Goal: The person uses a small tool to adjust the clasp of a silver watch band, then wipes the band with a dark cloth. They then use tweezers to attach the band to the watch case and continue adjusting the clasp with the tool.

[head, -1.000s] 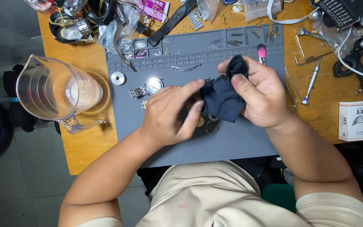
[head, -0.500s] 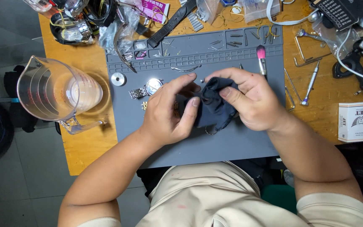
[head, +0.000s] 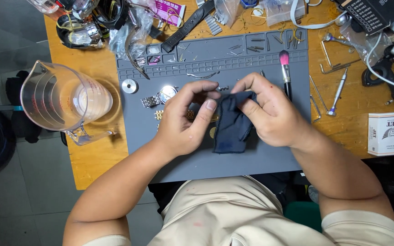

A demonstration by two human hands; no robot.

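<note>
Both my hands meet over the grey work mat (head: 169,150). My right hand (head: 272,116) pinches the top of a dark blue cloth (head: 231,125), which hangs down onto the mat. My left hand (head: 185,120) has its thumb and fingers closed on the cloth's upper left edge. A gold watch band (head: 160,115) pokes out from under the left hand; whether the hand grips it I cannot tell. A silver watch head (head: 167,93) with a link piece lies just above the left hand.
A clear measuring jug (head: 62,100) stands at the left on the wooden table (head: 96,159). A pink-tipped brush (head: 286,68), a small screwdriver (head: 336,93), a white box (head: 386,134), a round metal disc (head: 129,85) and heaps of watch parts and bags lie around the mat.
The cloth, bunched high between both hands a second ago, now hangs lower and flatter on the mat. My right hand has dropped slightly and both hands pinch its top edge.
</note>
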